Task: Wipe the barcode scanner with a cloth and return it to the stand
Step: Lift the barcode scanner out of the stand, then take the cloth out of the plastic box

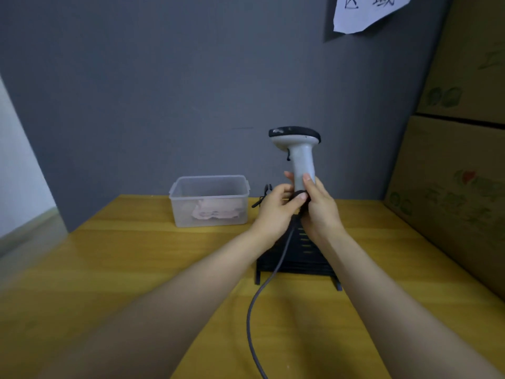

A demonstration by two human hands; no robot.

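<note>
A white barcode scanner (pixel 299 151) with a black top stands upright above the black stand (pixel 296 258) on the wooden table. My right hand (pixel 319 206) grips the lower handle from the right. My left hand (pixel 278 209) holds the dark base of the handle from the left, thumb across it. A grey cable (pixel 257 302) runs from the scanner's bottom down toward me. A pinkish cloth (pixel 216 212) lies inside a clear plastic box (pixel 191 187) to the left of the scanner.
A grey partition wall rises behind the yellow wooden table (pixel 136 263). Stacked cardboard boxes (pixel 459 173) line the right side. A paper sign (pixel 366 12) hangs at the top. A small black clip-like item (pixel 263 196) sits beside the plastic box.
</note>
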